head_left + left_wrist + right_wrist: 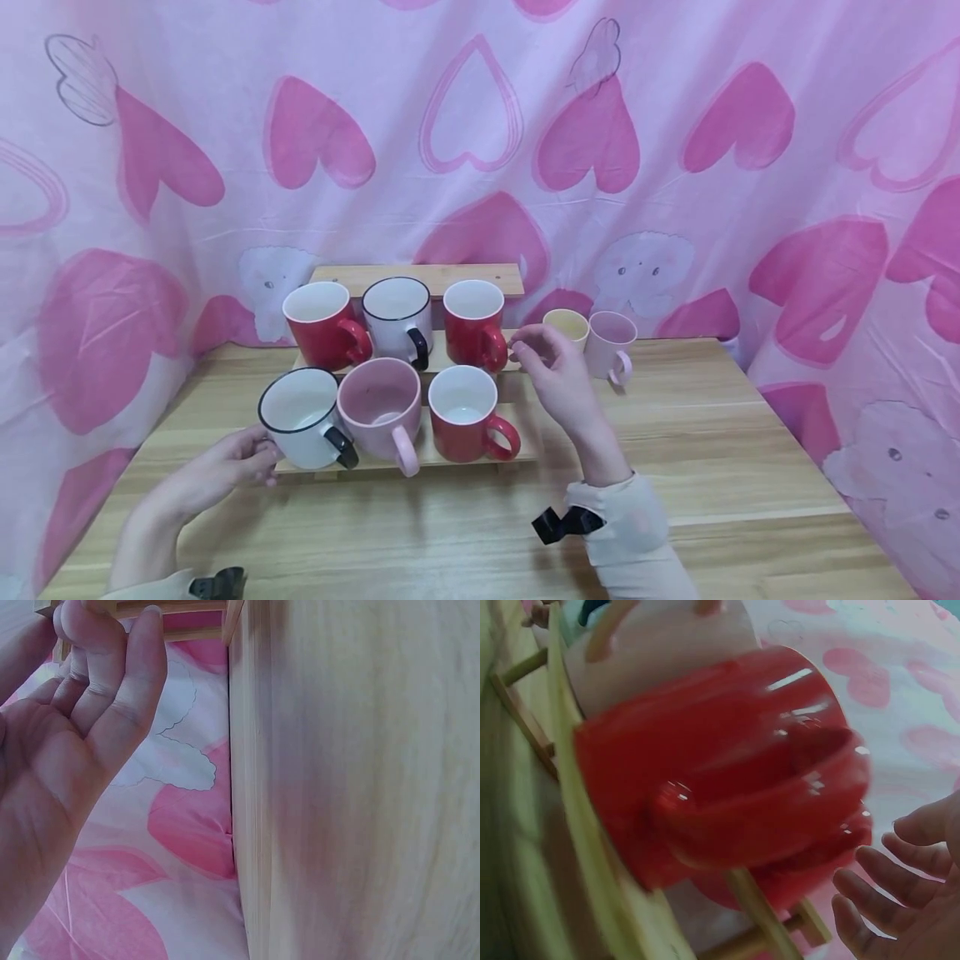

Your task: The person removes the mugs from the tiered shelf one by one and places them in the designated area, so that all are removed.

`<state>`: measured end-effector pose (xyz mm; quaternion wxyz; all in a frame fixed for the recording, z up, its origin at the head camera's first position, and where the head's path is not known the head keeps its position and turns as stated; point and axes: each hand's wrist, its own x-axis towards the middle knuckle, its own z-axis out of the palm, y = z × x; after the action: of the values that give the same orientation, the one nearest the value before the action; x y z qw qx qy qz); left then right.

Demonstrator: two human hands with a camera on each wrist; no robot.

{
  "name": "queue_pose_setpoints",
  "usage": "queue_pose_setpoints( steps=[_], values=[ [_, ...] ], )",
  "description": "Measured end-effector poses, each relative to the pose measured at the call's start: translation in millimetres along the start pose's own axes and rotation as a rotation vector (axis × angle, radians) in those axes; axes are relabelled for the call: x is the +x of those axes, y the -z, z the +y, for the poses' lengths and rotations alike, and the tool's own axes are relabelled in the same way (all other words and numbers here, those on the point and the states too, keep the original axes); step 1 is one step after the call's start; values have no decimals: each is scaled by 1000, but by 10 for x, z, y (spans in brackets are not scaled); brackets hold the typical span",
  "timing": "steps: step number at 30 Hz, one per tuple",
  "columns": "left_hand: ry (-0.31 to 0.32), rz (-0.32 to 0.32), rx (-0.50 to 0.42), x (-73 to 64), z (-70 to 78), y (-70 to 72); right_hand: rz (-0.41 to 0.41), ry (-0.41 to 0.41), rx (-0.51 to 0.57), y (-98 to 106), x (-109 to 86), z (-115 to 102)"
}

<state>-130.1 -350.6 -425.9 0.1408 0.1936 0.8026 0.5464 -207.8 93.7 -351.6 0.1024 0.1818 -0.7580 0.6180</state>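
Observation:
A tiered wooden rack (pixel 416 278) stands on the table, loaded with mugs. My left hand (pixel 225 468) is at its lower left corner, fingers curled and thumb against the board's end. Beside that hand sits a white mug with a black rim (pixel 300 417), then a pink mug (pixel 380 408) and a red mug (pixel 462 425). The tier behind carries a red mug (pixel 318 329), a black-rimmed white mug (pixel 397 321) and another red mug (pixel 474 321). My right hand (pixel 558 375) hovers by this last one, fingers loosely bent; the right wrist view shows nothing in it.
Behind my right hand, a yellow cup (pixel 567 323) and a pink cup (pixel 611 346) stand on the wooden table (pixel 712 467). A pink curtain with hearts (pixel 480 125) hangs along the back and sides. The rack's top board bears no mug.

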Motion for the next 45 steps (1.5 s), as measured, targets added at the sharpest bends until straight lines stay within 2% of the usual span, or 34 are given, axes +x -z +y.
queue_pose_setpoints(
  steps=[10,15,21,27,31,34,38,45],
  values=[
    [-1,-13,-30,24,5,5,-29,-46,27,-138,40,61],
    [20,0,-30,6,22,2,-87,-47,14,-148,76,68],
    [19,3,-9,-34,9,9,-141,-46,-56,-131,108,68],
    [3,-9,-23,-29,-10,5,-109,-69,-156,-147,92,45],
    [-8,-12,-18,-12,-7,3,-110,-92,-119,-146,87,47],
    [-9,-11,-15,-13,-5,1,-125,-150,-68,-146,61,-57],
    [-1,-9,-8,-21,-12,15,-117,-208,15,-172,46,-85],
    [15,-16,-15,-6,5,11,-85,-197,60,-162,58,26]
  ],
)
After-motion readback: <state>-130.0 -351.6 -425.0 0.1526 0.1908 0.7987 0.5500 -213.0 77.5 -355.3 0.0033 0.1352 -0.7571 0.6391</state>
